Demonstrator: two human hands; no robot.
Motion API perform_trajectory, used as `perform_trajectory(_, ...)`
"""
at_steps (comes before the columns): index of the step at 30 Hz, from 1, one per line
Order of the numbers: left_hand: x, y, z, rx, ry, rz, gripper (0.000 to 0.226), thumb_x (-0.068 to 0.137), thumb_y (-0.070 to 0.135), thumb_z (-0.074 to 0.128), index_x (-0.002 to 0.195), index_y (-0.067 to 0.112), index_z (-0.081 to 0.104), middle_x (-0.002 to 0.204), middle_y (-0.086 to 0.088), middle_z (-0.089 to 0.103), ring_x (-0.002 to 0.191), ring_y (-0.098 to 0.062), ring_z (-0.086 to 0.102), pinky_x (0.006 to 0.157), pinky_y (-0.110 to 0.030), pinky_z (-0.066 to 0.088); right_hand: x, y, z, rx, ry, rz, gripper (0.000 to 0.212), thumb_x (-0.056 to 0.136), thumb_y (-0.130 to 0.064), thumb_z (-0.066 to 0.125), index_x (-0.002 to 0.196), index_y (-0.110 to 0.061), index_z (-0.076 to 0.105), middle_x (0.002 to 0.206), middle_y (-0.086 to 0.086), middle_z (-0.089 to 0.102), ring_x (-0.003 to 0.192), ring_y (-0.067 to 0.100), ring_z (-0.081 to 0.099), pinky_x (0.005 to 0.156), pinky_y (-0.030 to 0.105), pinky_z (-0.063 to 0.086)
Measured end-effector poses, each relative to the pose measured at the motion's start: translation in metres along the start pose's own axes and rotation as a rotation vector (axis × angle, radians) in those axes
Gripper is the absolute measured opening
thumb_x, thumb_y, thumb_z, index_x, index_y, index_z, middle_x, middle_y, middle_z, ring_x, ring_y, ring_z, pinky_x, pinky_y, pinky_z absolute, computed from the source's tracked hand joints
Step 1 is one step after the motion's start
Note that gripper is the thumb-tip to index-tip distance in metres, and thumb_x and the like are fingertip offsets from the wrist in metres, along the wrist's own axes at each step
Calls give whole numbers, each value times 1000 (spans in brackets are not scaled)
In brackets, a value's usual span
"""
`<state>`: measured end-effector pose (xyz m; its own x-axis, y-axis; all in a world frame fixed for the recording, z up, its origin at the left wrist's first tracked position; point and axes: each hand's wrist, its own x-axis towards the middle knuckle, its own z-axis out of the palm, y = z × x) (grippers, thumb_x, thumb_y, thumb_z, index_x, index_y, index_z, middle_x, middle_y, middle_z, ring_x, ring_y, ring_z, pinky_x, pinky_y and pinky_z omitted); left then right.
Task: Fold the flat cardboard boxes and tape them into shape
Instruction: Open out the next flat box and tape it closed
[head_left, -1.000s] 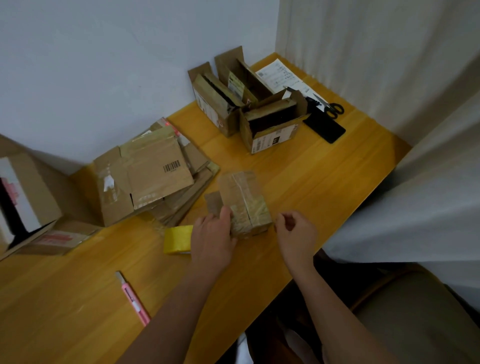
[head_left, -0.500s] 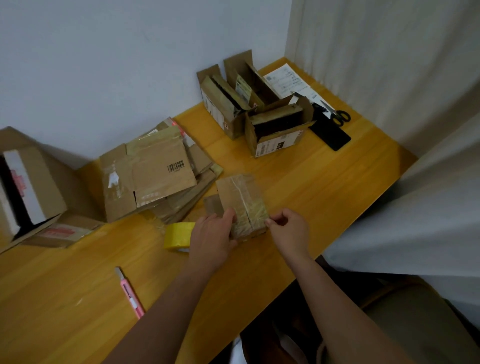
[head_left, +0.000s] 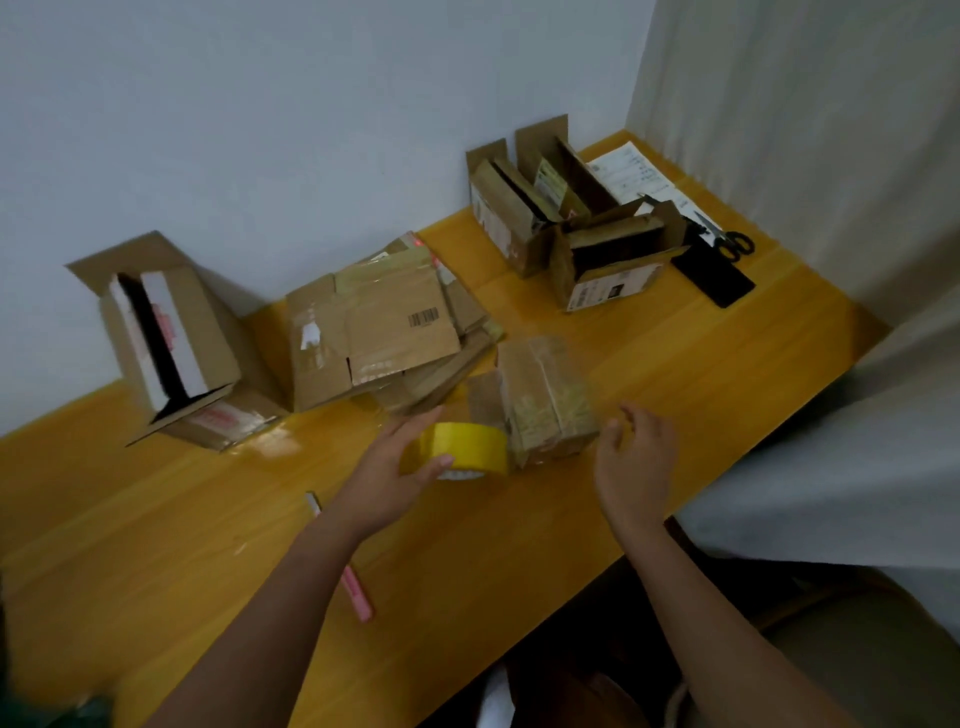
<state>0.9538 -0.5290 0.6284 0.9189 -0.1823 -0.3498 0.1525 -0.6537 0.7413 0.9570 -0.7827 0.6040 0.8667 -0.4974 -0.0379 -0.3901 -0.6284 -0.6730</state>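
left hand grips the round yellow roll of packing tape, thumb on its near face, fingers over the far rim. right hand hangs loosely curled, holding nothing, just right of the small folded brown cardboard box. box sits mid orange wooden tabletop, roll touching its left near corner. stack of flat cardboard boxes lies far left of it. judgement: taping step on this box. find the tape end first, pin the box with the right hand, run the strip straight along the seam, press flat. pink utility knife lies near for cutting.
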Motion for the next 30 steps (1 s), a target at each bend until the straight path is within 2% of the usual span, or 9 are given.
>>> perform_trajectory(3, -11, -19, -16, -60, 91, -9, 60, 91, 33, 62, 146, 26, 40, 141, 9, 41, 129, -4, 35, 102, -27, 33, -50, -10, 4, 151, 160, -346, 22, 95, -7, 44, 105, -10, 64, 99, 7, 55, 89, 19, 50, 78, 26, 43)
perform_trajectory(7, -41, -61, -44, -67, 286, -142, 39, 93, 11, 63, 131, 10, 56, 123, -3, 57, 115, -21, 55, 88, -30, 43, -141, -35, 47, 93, -340, -716, 20, 87, -7, 46, 98, -15, 61, 96, 4, 55, 93, 16, 47, 75, 24, 41)
perform_trajectory(10, -68, -94, -62, -49, 333, -207, 28, 92, 4, 61, 121, 4, 62, 121, -8, 61, 99, -23, 60, 81, -30, 45, -183, -57, 104, -144, -666, -538, 27, 97, -23, 48, 121, -14, 57, 119, 4, 52, 110, 21, 50, 86, 35, 44)
perform_trajectory(13, -95, -122, -74, -9, 341, -225, 20, 93, 6, 61, 112, 6, 66, 116, -3, 62, 86, -17, 60, 72, -22, 45, -199, -71, 145, -368, -709, -408, 38, 77, -43, 76, 98, -13, 66, 98, 4, 59, 88, 21, 62, 71, 33, 50)
perform_trajectory(15, -108, -141, -79, 18, 325, -237, 15, 93, 7, 60, 106, 9, 68, 111, 0, 64, 80, -11, 60, 64, -15, 43, -208, -74, 158, -465, -663, -440, 34, 75, -35, 81, 94, -11, 66, 96, 7, 61, 85, 21, 63, 69, 30, 51)
perform_trajectory(18, -116, -158, -81, 34, 339, -258, 13, 94, 7, 60, 98, 15, 69, 104, -1, 67, 79, -17, 64, 63, -21, 45, -210, -70, 161, -368, -735, -398, 22, 101, -19, 48, 119, -7, 49, 123, 12, 50, 108, 24, 53, 80, 32, 42)
perform_trajectory(20, -110, -157, -77, 32, 397, -287, 14, 94, 6, 58, 95, 16, 69, 99, -6, 69, 76, -19, 64, 59, -26, 44, -205, -69, 147, -206, -705, -379, 13, 100, -9, 45, 113, -8, 46, 115, 10, 52, 95, 21, 53, 69, 29, 37)
perform_trajectory(23, -93, -133, -66, 26, 458, -282, 15, 95, 6, 56, 100, 9, 69, 99, -9, 68, 67, -11, 57, 54, -22, 41, -196, -70, 106, 143, -593, -296, 31, 96, 3, 45, 120, -16, 47, 102, -6, 45, 76, 11, 47, 62, 26, 40)
perform_trajectory(30, -21, -34, -26, 85, 311, -18, 22, 97, 14, 54, 117, 12, 63, 114, -6, 59, 99, -21, 56, 81, -32, 46, -117, -40, 21, 161, -231, -346, 42, 101, -1, 39, 138, -18, 49, 120, -1, 46, 89, 0, 50, 70, 10, 41)
